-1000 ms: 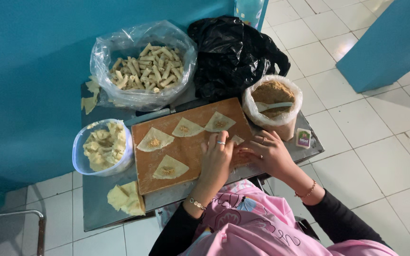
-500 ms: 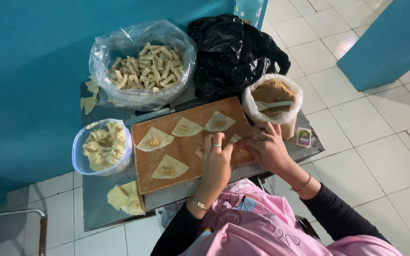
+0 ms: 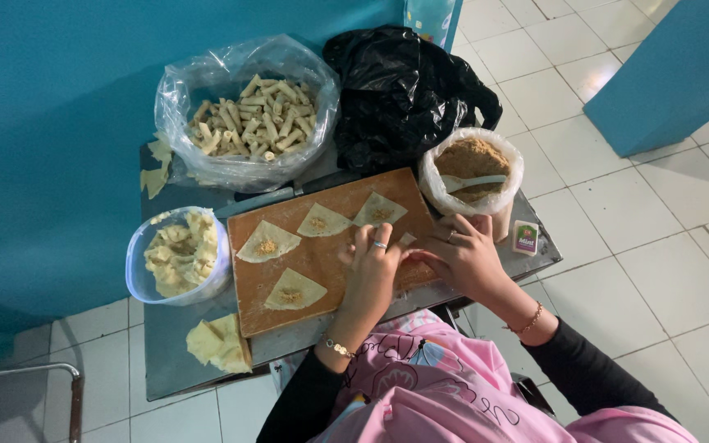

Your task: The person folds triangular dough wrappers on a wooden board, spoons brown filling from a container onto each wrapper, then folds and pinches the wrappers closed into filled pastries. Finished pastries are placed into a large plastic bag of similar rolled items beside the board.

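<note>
Both hands meet over the brown wooden cutting board [image 3: 322, 262]: the left hand [image 3: 371, 275] and right hand [image 3: 461, 254] press fingertips on a small pale pastry piece [image 3: 408, 240] between them, mostly hidden, so I cannot tell the grip. Four filled triangular dough wrappers [image 3: 266, 242] lie alongside.

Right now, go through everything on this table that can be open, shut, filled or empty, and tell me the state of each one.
Clear bag of rolls: open, heaped with rolled pastries.
Black bag: crumpled, contents hidden.
Filling tub: open, nearly full, spoon inside.
Plastic bowl: open, holding pale pieces.
Wrappers on the board: four flat triangles, each with filling.
Left hand: on the board.
Right hand: on the board, fingers curled at a wrapper.
</note>
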